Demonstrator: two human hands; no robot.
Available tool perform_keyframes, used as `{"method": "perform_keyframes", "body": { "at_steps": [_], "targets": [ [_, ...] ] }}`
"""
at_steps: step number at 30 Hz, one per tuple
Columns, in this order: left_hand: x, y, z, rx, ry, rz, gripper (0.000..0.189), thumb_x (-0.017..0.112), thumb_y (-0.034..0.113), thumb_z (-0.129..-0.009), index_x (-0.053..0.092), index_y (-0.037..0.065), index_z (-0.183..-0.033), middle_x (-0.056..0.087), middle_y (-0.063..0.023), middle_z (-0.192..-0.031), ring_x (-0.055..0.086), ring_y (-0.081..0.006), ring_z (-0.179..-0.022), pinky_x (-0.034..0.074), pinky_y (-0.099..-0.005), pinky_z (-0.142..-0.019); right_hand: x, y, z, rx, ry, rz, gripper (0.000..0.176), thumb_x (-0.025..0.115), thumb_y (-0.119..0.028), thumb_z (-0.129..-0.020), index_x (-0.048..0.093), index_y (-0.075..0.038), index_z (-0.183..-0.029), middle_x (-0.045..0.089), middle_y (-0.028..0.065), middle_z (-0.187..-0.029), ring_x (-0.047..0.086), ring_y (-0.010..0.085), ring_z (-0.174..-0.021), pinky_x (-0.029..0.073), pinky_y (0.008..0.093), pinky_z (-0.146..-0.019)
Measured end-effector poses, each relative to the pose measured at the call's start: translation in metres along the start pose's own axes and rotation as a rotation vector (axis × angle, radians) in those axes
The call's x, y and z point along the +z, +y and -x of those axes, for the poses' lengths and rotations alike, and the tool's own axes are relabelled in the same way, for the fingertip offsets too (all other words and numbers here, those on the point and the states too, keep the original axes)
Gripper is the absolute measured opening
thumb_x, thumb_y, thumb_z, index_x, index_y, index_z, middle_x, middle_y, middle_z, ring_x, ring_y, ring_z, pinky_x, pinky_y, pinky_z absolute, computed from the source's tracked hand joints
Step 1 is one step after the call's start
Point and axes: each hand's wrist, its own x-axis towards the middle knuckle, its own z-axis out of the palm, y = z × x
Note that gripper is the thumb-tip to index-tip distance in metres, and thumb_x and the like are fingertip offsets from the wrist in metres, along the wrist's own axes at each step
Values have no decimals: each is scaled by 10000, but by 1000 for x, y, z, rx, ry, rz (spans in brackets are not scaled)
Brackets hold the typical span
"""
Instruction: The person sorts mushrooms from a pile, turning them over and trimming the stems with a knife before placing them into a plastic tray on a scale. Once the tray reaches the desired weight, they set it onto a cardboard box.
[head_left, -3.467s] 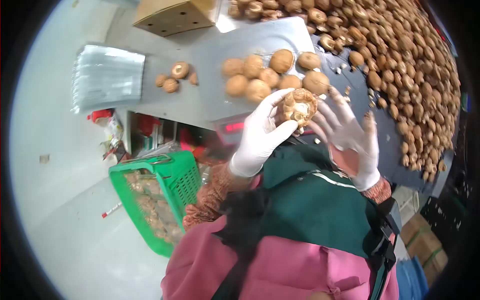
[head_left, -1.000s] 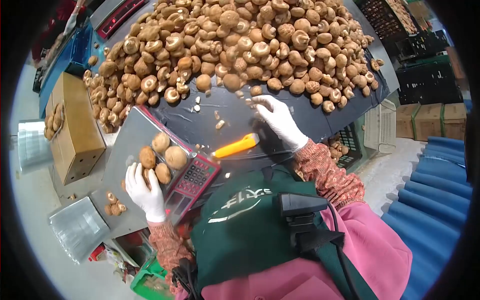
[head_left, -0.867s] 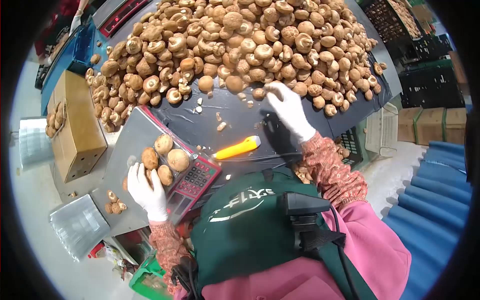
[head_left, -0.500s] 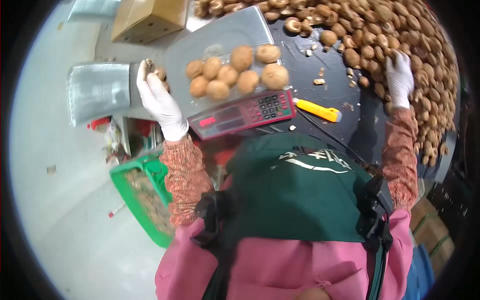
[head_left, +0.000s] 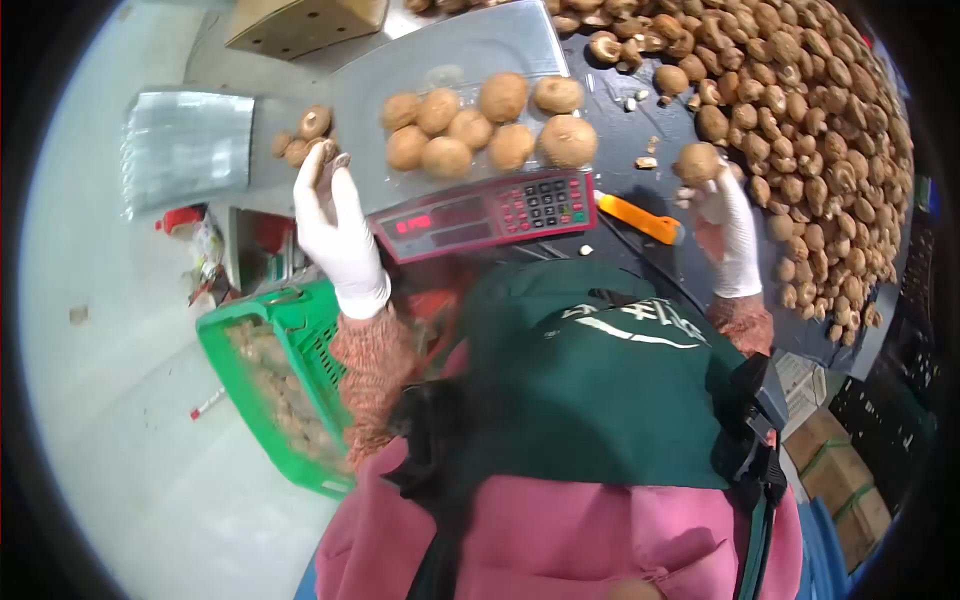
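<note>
My right hand [head_left: 730, 235], in a white glove, grips a round brown mushroom [head_left: 697, 163] by its fingertips above the dark table. My left hand [head_left: 342, 235], also gloved, is beside the left edge of the scale. Its fingers are closed around a small brownish mushroom [head_left: 326, 182], mostly hidden by the glove. Just beyond those fingertips lie a few loose mushrooms [head_left: 315, 121]. Several large mushrooms [head_left: 470, 129] rest in rows on the scale's clear plate [head_left: 360, 100]. The pink scale panel [head_left: 484, 216] shows lit red digits, too blurred to read.
A large mushroom pile [head_left: 820, 150] covers the table's right side. A yellow-orange cutter [head_left: 640, 218] lies near the scale, among stem scraps. Plastic trays [head_left: 188, 150] are at left, a cardboard box [head_left: 305, 25] behind, and a green basket [head_left: 265, 440] stands below left.
My right hand has come away from the pile, moving left and nearer, with a mushroom now in it. My left hand has shifted slightly right and nearer, exposing loose mushrooms beside the scale.
</note>
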Motion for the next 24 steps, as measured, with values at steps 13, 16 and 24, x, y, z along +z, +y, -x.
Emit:
{"method": "perform_keyframes", "body": {
  "at_steps": [13, 16, 24],
  "targets": [
    [116, 75, 62, -58, -974, 467, 669, 755, 63, -846, 450, 17, -1439, 548, -149, -1358, 565, -259, -1245, 493, -362, -1007, 56, -12, 45, 114, -213, 3, 410, 495, -322, -1054, 541, 32, -1256, 678, 138, -998, 673, 194, -757, 564, 341, -756],
    [118, 78, 61, -382, -1048, 635, 530, 669, 195, -937, 492, -5, -1395, 592, -162, -1299, 611, -241, -1157, 515, -356, -967, 58, -25, 55, 132, -137, 121, 391, 486, -337, -1060, 603, 26, -1149, 680, 119, -882, 645, 154, -662, 543, 306, -672],
    [120, 39, 62, -1217, -1196, 1087, 545, 320, 462, -1084, 481, 7, -1336, 677, -256, -1079, 708, -279, -746, 592, -350, -626, 64, -35, 52, -122, -271, 396, 449, 590, -247, -975, 553, -19, -1360, 627, 85, -1282, 587, 155, -1158, 448, 314, -1022]
  ]
}}
